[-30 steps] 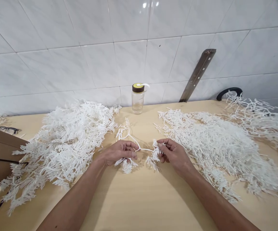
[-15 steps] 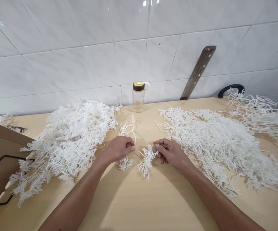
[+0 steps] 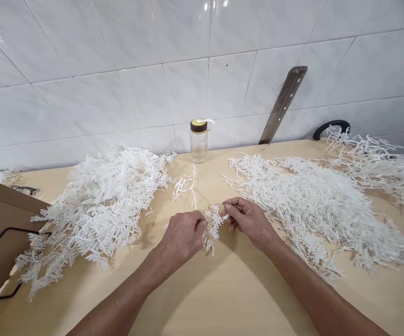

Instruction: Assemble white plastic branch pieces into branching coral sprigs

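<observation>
A bushy white plastic-looking sprig [image 3: 213, 221] is between my two hands, low over the table. My right hand [image 3: 249, 220] pinches a thin white end of it between thumb and forefinger. On the other side, my left hand [image 3: 183, 237] has its fingers closed at the sprig's left edge; the exact grip is hidden behind the knuckles. Just beyond lies a longer bare branching white stem [image 3: 188, 186]. One big heap of white sprigs [image 3: 111, 200] spreads to the left, and a flatter pile of short white pieces [image 3: 314, 205] covers the right.
Against the tiled wall stands a clear bottle [image 3: 198, 142] with a dark and yellow lid. A metal strip [image 3: 283, 105] leans there too. Long white stems [image 3: 387, 163] and a black curved handle [image 3: 331, 127] are far right. A brown box [image 3: 6, 233] and glasses [image 3: 24, 189] are at left.
My left hand has moved right and nearer to me, away from the long stem and onto the bushy sprig. My right hand stays nearly in place. The view has shifted slightly.
</observation>
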`<state>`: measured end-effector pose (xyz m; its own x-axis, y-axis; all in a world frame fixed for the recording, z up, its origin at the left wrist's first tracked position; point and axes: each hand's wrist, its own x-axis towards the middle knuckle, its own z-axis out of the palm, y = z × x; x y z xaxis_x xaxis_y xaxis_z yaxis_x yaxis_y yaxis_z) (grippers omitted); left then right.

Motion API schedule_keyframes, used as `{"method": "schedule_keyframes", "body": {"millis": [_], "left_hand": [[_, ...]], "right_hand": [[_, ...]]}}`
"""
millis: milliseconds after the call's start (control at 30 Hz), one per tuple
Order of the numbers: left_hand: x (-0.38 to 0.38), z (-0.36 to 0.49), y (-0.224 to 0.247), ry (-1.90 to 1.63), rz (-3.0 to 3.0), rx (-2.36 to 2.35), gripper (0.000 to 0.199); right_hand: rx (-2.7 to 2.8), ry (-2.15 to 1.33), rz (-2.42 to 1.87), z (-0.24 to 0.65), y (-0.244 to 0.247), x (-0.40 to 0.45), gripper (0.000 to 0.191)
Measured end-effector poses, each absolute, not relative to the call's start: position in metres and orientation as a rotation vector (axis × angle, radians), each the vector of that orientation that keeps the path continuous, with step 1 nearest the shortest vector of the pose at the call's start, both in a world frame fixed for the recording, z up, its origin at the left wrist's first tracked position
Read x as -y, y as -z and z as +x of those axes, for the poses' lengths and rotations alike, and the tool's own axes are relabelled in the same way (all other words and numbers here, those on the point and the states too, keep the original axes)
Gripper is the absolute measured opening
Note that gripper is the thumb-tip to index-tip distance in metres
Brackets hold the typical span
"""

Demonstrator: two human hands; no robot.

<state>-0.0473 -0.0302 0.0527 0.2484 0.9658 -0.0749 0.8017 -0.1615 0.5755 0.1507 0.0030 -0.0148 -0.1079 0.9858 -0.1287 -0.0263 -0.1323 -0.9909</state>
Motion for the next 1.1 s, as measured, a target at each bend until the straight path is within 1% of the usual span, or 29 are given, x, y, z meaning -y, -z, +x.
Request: {"method": "schedule_keyframes", "body": {"millis": [100,233,500,700,867,1000,1100], "left_hand": [[0.027,-0.05,-0.041,-0.43,1.938,-1.627,0.025],[0.022,-0.048,-0.031,-0.456,1.84,-1.489,0.022],[0.016,-0.042,-0.025,-0.661,1.643,-1.412,0.025],[0.017,-0.044,-0.027,-0.618,1.597,-1.363,0.024],[0.014,-0.045,-0.024,-0.602,1.565,-1.451,0.025],[0.011,-0.046,-0.022,-0.69,1.486,-1.528,0.026],[0.01,-0.046,-0.02,-0.745,1.433,-1.542,0.031]], "right_hand": [[1.173,-1.401,-1.221,0.15,0.016,-0.003,0.037],[1.128,-1.424,-1.181,0.147,0.015,-0.002,0.039],[1.019,-1.473,-1.035,0.146,0.006,0.0,0.035],[1.005,-1.487,-1.024,0.146,0.009,0.0,0.036],[1.096,-1.503,-0.975,0.145,0.008,0.002,0.041],[1.054,-1.436,-1.136,0.145,0.014,0.002,0.048],[1.069,-1.511,-1.235,0.143,0.015,0.003,0.044]]}}
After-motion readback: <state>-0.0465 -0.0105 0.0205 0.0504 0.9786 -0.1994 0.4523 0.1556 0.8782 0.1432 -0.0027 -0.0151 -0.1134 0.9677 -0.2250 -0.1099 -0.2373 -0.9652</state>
